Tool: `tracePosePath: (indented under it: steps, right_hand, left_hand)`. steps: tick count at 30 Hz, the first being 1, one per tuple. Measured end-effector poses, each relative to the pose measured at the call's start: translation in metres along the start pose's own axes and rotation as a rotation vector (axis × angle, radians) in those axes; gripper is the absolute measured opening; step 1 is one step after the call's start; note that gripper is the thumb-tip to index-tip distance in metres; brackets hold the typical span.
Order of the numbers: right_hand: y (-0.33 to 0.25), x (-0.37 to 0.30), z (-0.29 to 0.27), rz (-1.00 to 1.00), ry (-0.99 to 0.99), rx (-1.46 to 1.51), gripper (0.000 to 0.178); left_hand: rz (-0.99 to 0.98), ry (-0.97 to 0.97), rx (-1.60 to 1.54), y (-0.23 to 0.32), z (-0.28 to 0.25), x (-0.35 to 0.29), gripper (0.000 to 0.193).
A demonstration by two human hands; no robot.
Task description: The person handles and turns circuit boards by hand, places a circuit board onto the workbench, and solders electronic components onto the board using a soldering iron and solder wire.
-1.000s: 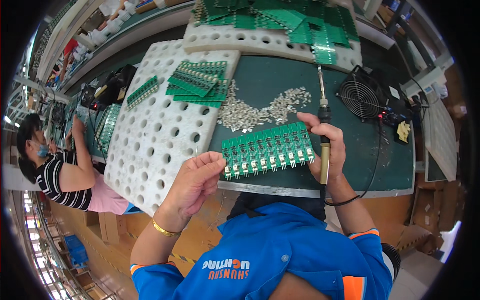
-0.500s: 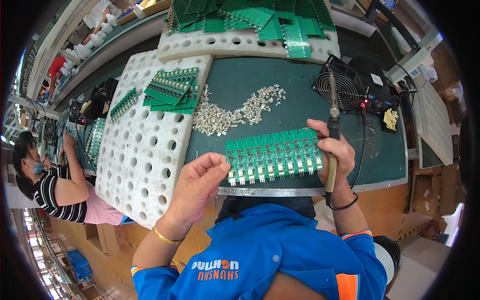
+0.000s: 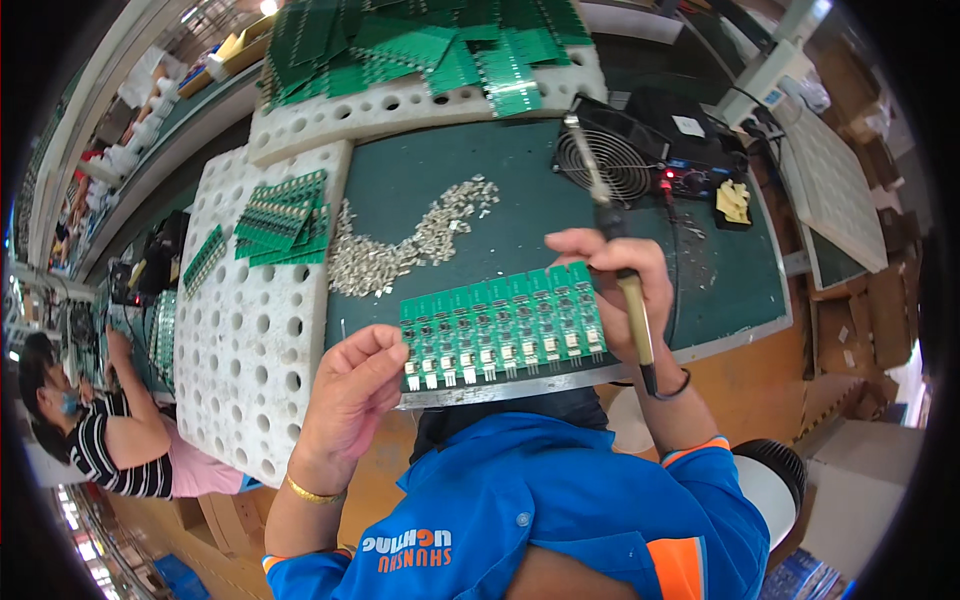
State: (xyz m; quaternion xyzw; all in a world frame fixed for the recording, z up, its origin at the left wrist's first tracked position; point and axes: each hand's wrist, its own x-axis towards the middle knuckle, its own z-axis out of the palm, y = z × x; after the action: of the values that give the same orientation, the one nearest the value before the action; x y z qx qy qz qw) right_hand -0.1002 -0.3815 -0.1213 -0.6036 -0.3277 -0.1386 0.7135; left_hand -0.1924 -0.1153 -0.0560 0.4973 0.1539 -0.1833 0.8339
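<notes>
Left hand (image 3: pixel 352 382), right hand (image 3: pixel 655 285) with soldering iron (image 3: pixel 632 303): double pinch on circuit panel (image 3: pixel 495 332), boards (image 3: pixel 283 218) on foam tray (image 3: pixel 252 375).

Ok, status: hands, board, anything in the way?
Left hand holding green rectangular circuit board, left end. Right hand at right end, gripping tan-handled soldering iron. Loose silvery pieces beyond, not in the way.

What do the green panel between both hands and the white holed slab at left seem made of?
Green panel: probably rigid laminate, seemingly semi-gloss; it shows no sag.
White slab: likely plastic foam, matt; it looks thick and without shine.
</notes>
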Motion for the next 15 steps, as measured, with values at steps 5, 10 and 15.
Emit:
tracePosePath:
  steps: [5,10,15]
  right_hand:
    - [0.005,0.015,0.01,0.173,-0.027,0.536,0.031]
    - [0.008,0.029,0.023,0.228,-0.021,0.762,0.029]
    - [0.012,0.04,0.035,0.23,0.032,0.865,0.05]
  left_hand:
    - [0.011,0.047,-0.038,-0.001,0.01,-0.002,0.008]
    - [0.029,0.001,-0.112,0.007,0.017,-0.009,0.007]
    - [0.05,0.04,-0.127,0.018,0.028,-0.012,0.008]
